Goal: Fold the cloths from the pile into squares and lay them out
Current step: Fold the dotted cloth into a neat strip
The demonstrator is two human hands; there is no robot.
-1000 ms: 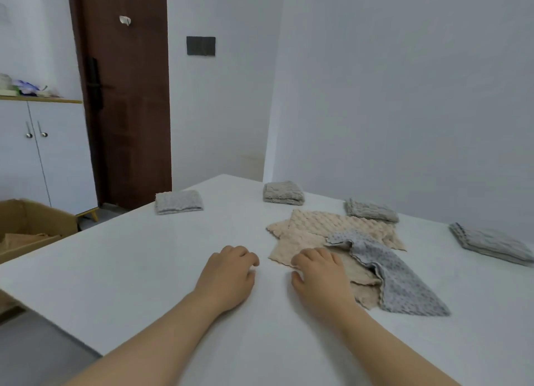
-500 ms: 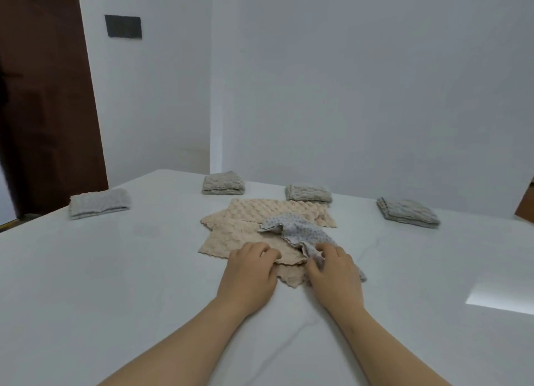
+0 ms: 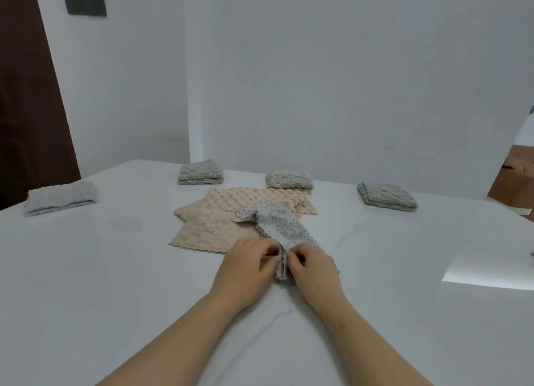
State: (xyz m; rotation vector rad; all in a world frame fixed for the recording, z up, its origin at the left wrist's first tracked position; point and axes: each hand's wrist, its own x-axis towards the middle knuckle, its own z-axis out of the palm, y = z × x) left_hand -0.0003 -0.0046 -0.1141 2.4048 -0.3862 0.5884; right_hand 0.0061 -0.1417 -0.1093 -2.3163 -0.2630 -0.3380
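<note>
Grey and spotted, the cloth (image 3: 281, 227) lay drawn out in a narrow strip over the pile of beige cloths (image 3: 213, 224), with its near end bunched upright between the two hands. The left hand (image 3: 248, 266) and the right hand (image 3: 313, 270) sat close together low over the table (image 3: 115, 284). Their fingers were curled, and each hand pinched that near edge from its own side, though the fingertips were mostly hidden in the folds. The beige cloths lay flat and overlapping just beyond the hands, and the left hand covered part of the nearest edge. Four folded squares stood apart from one another along the far side. A pale grey folded cloth (image 3: 60, 196) was at the far left and a second folded cloth (image 3: 200, 172) near the far corner. A third folded cloth (image 3: 289, 179) sat just behind the pile, and a fourth folded cloth (image 3: 387, 196) was off to the right. The table was white and glossy with faint veining, and a bright patch of reflected light (image 3: 488, 271) showed at the right. Plain white walls met in a corner behind it. A dark brown door (image 3: 26, 97) stood at the left beside a dark wall plate (image 3: 84, 2), and a cardboard box (image 3: 514, 180) showed past the right edge.
</note>
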